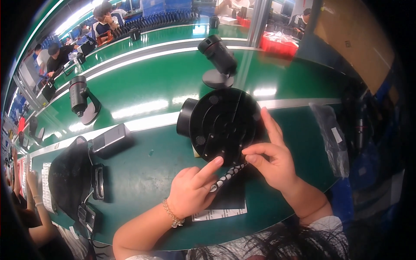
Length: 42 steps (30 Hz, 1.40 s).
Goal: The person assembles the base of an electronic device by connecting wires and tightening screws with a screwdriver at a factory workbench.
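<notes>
A large black round disc [225,119], with ring-shaped ridges and a few small holes on its face, stands tilted in front of me. Behind its left side shows a black cylinder [185,118]. A narrow black strip with a row of round white spots [227,177] slants between my hands. My left hand [193,188] grips the strip's lower end, while its index finger points at the disc's lower edge. At the strip's upper end, thumb and index finger of my right hand [275,162] are pinched together; what they hold is too small to tell. Its other fingers extend along the disc's right edge.
Microphone-like devices on round stands [219,60] [79,97] sit on the green conveyor beyond. To the left lie a black mesh bag [71,180] and a grey box-shaped device [112,139]. At right lies a clear plastic bag [330,138]. Printed paper [221,214] lies beneath my hands.
</notes>
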Tool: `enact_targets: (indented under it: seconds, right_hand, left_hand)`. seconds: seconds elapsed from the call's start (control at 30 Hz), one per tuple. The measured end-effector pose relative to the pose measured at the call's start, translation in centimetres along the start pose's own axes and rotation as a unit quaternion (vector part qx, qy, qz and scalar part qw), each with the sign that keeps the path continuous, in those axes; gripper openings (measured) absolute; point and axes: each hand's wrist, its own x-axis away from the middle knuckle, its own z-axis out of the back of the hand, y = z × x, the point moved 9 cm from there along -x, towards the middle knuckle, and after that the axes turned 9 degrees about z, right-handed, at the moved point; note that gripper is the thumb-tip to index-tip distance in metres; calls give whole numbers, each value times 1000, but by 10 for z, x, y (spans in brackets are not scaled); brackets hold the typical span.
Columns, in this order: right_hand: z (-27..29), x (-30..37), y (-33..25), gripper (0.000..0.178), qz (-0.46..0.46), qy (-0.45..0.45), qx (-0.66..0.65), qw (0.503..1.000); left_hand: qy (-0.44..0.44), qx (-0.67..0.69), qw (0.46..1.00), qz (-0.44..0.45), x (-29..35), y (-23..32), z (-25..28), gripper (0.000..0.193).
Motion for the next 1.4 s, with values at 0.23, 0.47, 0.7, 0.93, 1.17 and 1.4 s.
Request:
enact_targets:
  seconds: [0.23,0.47,0.7,0.93,1.17,1.4]
  right_hand:
    - [1,17,-20,20,113,9,210,971]
    - [8,23,13,59,26,113,14,993]
    - [-32,-3,31,73,-187,64,-467,862]
    - [23,-21,81,41,-193,135,-449,862]
    - [50,-44,190,25,-52,73,253,963]
    - [15,-51,279,43,-102,-50,344,932]
  left_hand:
    - [1,3,1000,2,-2,2,1,20]
    - [-4,2,1000,2,-2,3,0,20]
    - [10,23,999,-28,-2,5,1,24]
    - [-3,58,995,-81,2,5,6,31]
    - [-92,105,990,-3,-7,-16,-17,34]
    - [-80,129,988,19,-10,-23,-14,32]
